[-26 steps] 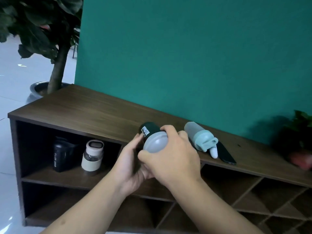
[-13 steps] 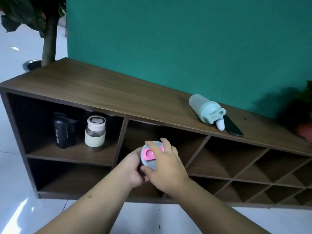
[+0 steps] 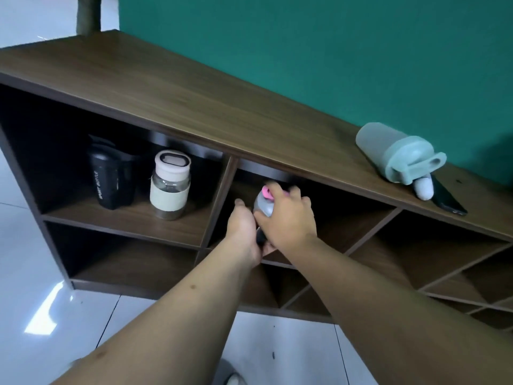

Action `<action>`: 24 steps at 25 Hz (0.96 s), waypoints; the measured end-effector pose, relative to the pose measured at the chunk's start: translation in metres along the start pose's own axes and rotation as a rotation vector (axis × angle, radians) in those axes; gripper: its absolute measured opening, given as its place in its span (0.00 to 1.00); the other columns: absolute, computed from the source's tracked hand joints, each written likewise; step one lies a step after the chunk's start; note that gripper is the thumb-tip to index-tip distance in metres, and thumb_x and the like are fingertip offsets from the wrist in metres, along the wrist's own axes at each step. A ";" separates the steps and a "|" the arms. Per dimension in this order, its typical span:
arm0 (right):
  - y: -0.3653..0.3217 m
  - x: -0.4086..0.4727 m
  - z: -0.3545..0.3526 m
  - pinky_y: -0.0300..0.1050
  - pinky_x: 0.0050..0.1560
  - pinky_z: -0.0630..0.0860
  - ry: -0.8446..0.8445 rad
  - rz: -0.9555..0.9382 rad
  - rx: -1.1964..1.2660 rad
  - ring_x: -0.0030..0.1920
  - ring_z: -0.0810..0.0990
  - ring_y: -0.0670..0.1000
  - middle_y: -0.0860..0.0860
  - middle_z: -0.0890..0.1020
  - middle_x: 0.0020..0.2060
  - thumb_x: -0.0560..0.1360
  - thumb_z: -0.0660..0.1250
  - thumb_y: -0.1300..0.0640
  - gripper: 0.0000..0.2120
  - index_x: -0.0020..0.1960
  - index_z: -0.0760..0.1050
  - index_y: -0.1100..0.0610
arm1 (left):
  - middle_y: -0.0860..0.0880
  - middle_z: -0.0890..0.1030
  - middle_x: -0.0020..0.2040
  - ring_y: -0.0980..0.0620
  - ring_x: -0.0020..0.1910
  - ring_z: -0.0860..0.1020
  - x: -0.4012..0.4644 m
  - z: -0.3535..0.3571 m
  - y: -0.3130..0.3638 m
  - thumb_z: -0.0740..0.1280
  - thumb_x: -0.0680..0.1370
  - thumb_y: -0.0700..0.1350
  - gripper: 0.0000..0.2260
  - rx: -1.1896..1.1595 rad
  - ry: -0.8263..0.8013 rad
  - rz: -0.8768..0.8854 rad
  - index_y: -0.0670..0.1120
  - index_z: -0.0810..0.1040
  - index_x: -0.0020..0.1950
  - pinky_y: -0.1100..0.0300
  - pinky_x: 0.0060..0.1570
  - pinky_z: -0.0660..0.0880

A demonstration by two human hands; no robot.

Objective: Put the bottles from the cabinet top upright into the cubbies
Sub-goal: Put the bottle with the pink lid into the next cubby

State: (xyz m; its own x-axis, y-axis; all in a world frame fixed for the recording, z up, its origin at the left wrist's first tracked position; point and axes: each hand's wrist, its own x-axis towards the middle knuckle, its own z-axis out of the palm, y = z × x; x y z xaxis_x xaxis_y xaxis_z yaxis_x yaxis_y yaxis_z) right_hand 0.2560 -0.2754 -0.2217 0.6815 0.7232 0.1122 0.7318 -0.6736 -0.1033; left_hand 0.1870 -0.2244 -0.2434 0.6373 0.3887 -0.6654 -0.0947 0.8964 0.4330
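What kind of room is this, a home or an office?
Hard to say for sure; it looks like an indoor lounge or office corner. A long wooden cabinet with open cubbies stands against a teal wall on glossy white floor tiles, and a plant trunk stands behind it.

Matt wood grain is shown on the cabinet top [image 3: 194, 107]; frosted plastic on the mint bottle [image 3: 388, 148]; gloss on the floor tiles [image 3: 41, 315].

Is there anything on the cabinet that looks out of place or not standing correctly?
Yes. The pale green bottle lies on its side on the cabinet top, beside a dark phone, while the cubby bottles stand upright.
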 end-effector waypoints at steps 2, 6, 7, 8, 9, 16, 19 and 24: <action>-0.002 0.011 0.002 0.56 0.62 0.71 0.003 0.012 0.055 0.63 0.72 0.66 0.61 0.72 0.68 0.76 0.66 0.41 0.30 0.76 0.66 0.44 | 0.43 0.87 0.51 0.43 0.49 0.86 0.002 -0.002 0.000 0.55 0.84 0.67 0.25 -0.035 -0.007 0.019 0.48 0.81 0.54 0.49 0.42 0.83; -0.005 0.028 0.015 0.58 0.69 0.69 0.041 0.055 0.176 0.71 0.68 0.67 0.64 0.72 0.69 0.78 0.66 0.40 0.30 0.76 0.68 0.50 | 0.43 0.86 0.53 0.44 0.53 0.86 0.007 -0.006 0.000 0.59 0.85 0.63 0.21 -0.163 0.004 0.075 0.48 0.80 0.58 0.43 0.64 0.83; -0.005 0.030 0.018 0.59 0.71 0.68 0.056 0.070 0.214 0.73 0.65 0.66 0.64 0.71 0.70 0.78 0.67 0.39 0.30 0.76 0.68 0.51 | 0.44 0.86 0.52 0.46 0.51 0.86 0.009 -0.006 0.000 0.60 0.85 0.62 0.21 -0.191 0.003 0.082 0.48 0.81 0.61 0.43 0.66 0.82; -0.004 0.031 0.022 0.59 0.73 0.66 0.066 0.078 0.241 0.75 0.63 0.66 0.64 0.70 0.71 0.78 0.67 0.39 0.30 0.76 0.68 0.51 | 0.44 0.86 0.52 0.47 0.49 0.86 0.010 -0.006 0.000 0.60 0.85 0.62 0.20 -0.202 0.003 0.084 0.48 0.80 0.63 0.43 0.66 0.82; -0.003 0.032 0.024 0.59 0.74 0.65 0.070 0.081 0.255 0.77 0.61 0.65 0.64 0.69 0.71 0.78 0.67 0.39 0.30 0.76 0.68 0.51 | 0.45 0.86 0.51 0.47 0.48 0.86 0.012 -0.006 -0.001 0.60 0.85 0.61 0.20 -0.210 0.003 0.087 0.47 0.80 0.62 0.44 0.67 0.81; -0.002 0.043 0.029 0.62 0.76 0.62 0.053 0.073 0.193 0.79 0.58 0.66 0.63 0.65 0.76 0.78 0.66 0.38 0.33 0.77 0.65 0.52 | 0.41 0.83 0.59 0.42 0.58 0.85 0.028 -0.007 0.003 0.63 0.84 0.62 0.21 -0.245 -0.035 0.094 0.47 0.74 0.67 0.45 0.69 0.80; -0.004 0.040 0.026 0.66 0.77 0.59 0.053 0.075 0.135 0.79 0.56 0.67 0.64 0.64 0.78 0.78 0.65 0.36 0.34 0.78 0.64 0.51 | 0.40 0.83 0.60 0.41 0.57 0.85 0.028 -0.007 0.004 0.61 0.85 0.62 0.22 -0.172 -0.051 0.082 0.47 0.74 0.69 0.43 0.63 0.83; -0.007 0.006 0.009 0.65 0.75 0.61 0.155 -0.016 -0.149 0.74 0.64 0.66 0.63 0.70 0.73 0.78 0.64 0.39 0.31 0.76 0.66 0.52 | 0.45 0.87 0.54 0.42 0.52 0.85 -0.002 0.001 -0.003 0.61 0.84 0.61 0.21 -0.106 0.014 0.059 0.50 0.81 0.68 0.47 0.49 0.82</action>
State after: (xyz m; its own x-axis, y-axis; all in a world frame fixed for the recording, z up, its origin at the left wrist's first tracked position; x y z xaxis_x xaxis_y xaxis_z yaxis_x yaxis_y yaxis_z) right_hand 0.2548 -0.2651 -0.2297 0.6533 0.7095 0.2641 0.7264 -0.6858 0.0453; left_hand 0.1867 -0.2279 -0.2423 0.6173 0.4437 -0.6496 -0.2129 0.8892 0.4050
